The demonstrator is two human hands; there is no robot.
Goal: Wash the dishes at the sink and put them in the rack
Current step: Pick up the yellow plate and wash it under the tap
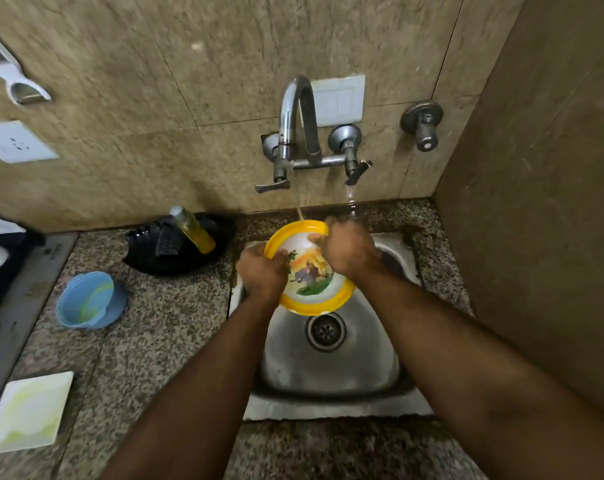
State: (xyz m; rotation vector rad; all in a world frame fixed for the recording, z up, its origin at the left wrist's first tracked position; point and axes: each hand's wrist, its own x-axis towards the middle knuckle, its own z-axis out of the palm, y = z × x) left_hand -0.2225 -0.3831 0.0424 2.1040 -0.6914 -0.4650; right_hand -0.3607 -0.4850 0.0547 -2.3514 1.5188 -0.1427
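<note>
Both hands are on the round yellow-rimmed plate with a cartoon picture [311, 271] over the steel sink [331, 368], under the tap's stream: left hand [262, 271] curled round its left rim, right hand [351, 249] gripping the far edge. The black dish [179, 251] holds a yellow soap bottle [193, 230] and a dark sponge [169, 242]. The right fingers are hidden behind the plate, and the blue bowl [89, 301] shows yellowish smears inside

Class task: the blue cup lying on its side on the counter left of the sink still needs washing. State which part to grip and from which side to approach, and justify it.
Probably grip the blue cup across its body from above. It lies tipped with its mouth facing left, so the rounded wall is the exposed part, and nothing stands over it.
</note>
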